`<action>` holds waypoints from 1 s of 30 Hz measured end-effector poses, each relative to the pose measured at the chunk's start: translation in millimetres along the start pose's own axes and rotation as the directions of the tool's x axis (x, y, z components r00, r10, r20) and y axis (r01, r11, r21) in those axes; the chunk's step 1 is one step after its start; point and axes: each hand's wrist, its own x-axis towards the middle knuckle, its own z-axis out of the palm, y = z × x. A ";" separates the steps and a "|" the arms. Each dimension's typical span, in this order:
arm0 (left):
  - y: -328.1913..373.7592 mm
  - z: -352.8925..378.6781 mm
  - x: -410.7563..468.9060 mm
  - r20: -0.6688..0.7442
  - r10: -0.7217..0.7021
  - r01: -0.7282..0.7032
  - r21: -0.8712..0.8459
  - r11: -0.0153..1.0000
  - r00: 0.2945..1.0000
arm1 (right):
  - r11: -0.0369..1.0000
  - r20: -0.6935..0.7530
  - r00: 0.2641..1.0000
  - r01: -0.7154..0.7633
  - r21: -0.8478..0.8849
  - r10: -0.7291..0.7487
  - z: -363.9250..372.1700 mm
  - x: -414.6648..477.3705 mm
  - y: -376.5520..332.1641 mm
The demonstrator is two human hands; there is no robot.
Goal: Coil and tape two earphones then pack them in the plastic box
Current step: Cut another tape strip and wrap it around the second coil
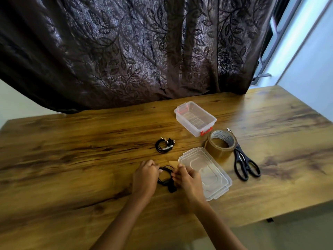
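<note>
Black cord: the second earphone (166, 176) lies coiled on the surface between my hands, left hand (145, 175) pinching its left edge, right hand (187, 177) closed on its right. A brown tape piece (173, 162) sits just beyond the right fingers (177, 173). The plastic box (195, 118) lies well beyond, to the right, nearer my right hand.

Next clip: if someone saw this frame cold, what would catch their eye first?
Probably the two hands at front centre, left hand and right hand, working a black earphone between them. Next, the cluster to the right: an open plastic box with red latches, its clear lid beside the right hand, a brown tape roll and black scissors. A second coiled earphone lies just beyond the hands.
</note>
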 end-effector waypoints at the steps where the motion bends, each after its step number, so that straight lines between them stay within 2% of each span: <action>1: -1.2 2.3 -0.9 -0.008 0.038 -0.037 0.028 0.999 0.999 | 1.000 -0.001 1.000 -0.001 -0.011 0.001 -0.1 0.3 1.5; 6: -1.9 3.0 -0.7 0.095 0.168 -0.183 0.189 0.965 0.981 | 0.998 -0.010 0.999 0.041 -0.042 -0.042 -1.8 0.8 7.2; 9: -3.9 4.3 -0.1 0.112 0.196 -0.215 0.192 0.958 0.974 | 0.999 -0.029 0.999 0.036 -0.031 -0.037 -2.9 2.0 9.9; 11: -3.3 2.9 0.6 0.101 0.141 -0.151 0.096 0.984 0.985 | 0.998 -0.030 0.999 0.038 -0.040 -0.039 -3.5 2.8 11.2; 12: -2.9 1.5 2.4 0.084 0.088 -0.089 0.010 0.996 0.993 | 0.998 -0.025 0.999 0.038 -0.043 -0.039 -3.6 3.0 11.5; 14: -0.6 -8.4 6.3 0.157 -0.047 0.082 -0.224 0.971 0.987 | 0.999 -0.015 0.999 0.032 -0.038 -0.032 -3.8 3.9 11.3; 16: 1.1 -20.3 10.3 0.277 -0.115 0.238 -0.467 0.852 0.954 | 1.000 -0.009 1.000 0.023 -0.011 -0.023 -4.8 4.1 9.2; 18: 0.6 -29.7 11.9 0.351 -0.135 0.340 -0.628 0.700 0.927 | 0.999 0.008 1.000 0.029 0.045 -0.030 -5.3 2.5 3.9; 21: 3.0 -47.3 17.1 0.349 -0.160 0.379 -0.765 0.520 0.923 | 0.988 0.031 0.994 0.101 0.114 -0.105 -3.3 -2.0 -11.5; 24: 8.3 -69.9 26.2 0.320 -0.184 0.368 -0.839 0.400 0.930 | 0.957 0.018 0.973 0.225 0.183 -0.232 2.0 -7.2 -33.7; 25: 10.5 -77.8 29.4 0.315 -0.187 0.364 -0.855 0.369 0.931 | 0.940 -0.001 0.956 0.289 0.184 -0.294 3.8 -8.9 -41.2; 27: 15.4 -95.1 35.9 0.288 -0.177 0.333 -0.878 0.343 0.941 | 0.879 -0.078 0.883 0.469 0.081 -0.464 5.9 -11.8 -57.6; 30: 24.0 -120.5 44.3 0.239 -0.136 0.270 -0.914 0.304 0.961 | 0.712 -0.156 0.696 0.696 -0.096 -0.701 9.1 -13.9 -82.6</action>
